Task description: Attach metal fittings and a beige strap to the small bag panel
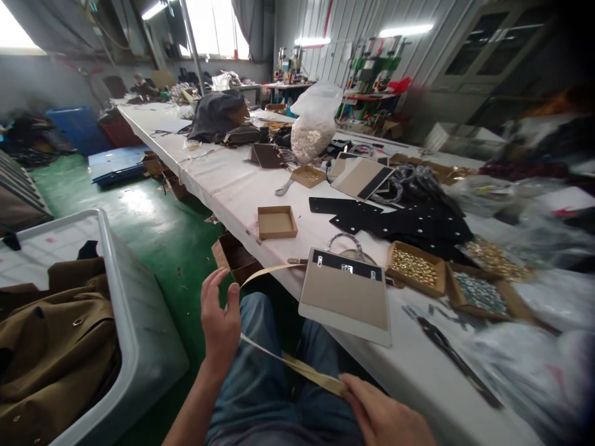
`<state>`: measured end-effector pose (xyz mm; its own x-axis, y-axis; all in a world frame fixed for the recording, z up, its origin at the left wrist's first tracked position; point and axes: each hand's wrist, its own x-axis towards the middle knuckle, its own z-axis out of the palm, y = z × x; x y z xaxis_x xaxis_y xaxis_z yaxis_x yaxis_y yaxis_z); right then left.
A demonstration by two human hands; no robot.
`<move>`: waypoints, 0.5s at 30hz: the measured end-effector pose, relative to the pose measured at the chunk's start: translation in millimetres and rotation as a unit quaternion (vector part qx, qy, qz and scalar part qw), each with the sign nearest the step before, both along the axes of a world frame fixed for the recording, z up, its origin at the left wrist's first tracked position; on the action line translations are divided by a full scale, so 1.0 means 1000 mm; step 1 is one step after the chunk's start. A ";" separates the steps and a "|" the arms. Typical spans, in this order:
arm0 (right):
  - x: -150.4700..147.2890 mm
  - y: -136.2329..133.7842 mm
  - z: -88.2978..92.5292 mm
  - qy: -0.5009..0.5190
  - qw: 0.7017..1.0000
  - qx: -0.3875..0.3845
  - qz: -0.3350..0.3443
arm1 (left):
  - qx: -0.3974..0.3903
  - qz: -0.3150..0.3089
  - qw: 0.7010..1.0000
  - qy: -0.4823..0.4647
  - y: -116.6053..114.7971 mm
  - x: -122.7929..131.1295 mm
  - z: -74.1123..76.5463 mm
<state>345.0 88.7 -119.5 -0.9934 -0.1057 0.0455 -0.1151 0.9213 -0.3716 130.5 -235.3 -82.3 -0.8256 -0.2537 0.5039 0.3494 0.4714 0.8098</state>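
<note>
A long beige strap (316, 373) runs from a brown end piece on the table to my left hand, then bends back over my lap to my right hand. My left hand (219, 319) is raised beside the table edge, its fingers curled and thumb up, with the bend of the strap held at it. Low in front, my right hand (383, 409) grips the other stretch of strap between thumb and fingers. Between the hands and the tabletop goods lies a beige panel (346, 297) with a black band and small metal fittings. A plastic-wrapped handle (346, 238) arches behind it.
A small cardboard tray (277, 222), a box of gold rivets (416, 267) and a box of silver ones (481, 291) stand on the white table. Dark pliers (458, 362) lie at right. At left, a grey bin (118, 297) holds brown fabric pieces. Black strips (404, 223) lie farther back.
</note>
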 end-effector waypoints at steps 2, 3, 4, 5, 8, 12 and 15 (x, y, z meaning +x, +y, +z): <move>-0.019 -0.031 0.008 0.039 0.998 0.038 0.039 | -0.076 -0.151 0.985 0.042 0.014 0.023 0.028; -0.030 -0.046 0.013 0.053 0.996 0.037 0.057 | -0.103 -0.251 0.962 0.020 0.021 0.034 0.035; -0.041 -0.060 0.018 0.066 0.995 0.024 0.066 | -0.122 -0.341 0.932 -0.018 0.028 0.045 0.036; -0.050 -0.071 0.023 0.077 0.995 0.009 0.059 | -0.141 -0.409 0.900 -0.055 0.032 0.055 0.032; -0.067 -0.091 0.032 0.075 0.997 -0.011 0.015 | -0.197 -0.480 0.836 -0.179 0.029 0.071 0.006; -0.066 -0.080 0.036 -0.020 0.998 0.010 0.053 | -0.226 -0.469 0.808 -0.276 -0.015 0.064 -0.010; -0.054 -0.051 0.037 -0.129 0.990 0.025 0.050 | -0.198 -0.484 0.799 -0.295 -0.061 0.044 -0.008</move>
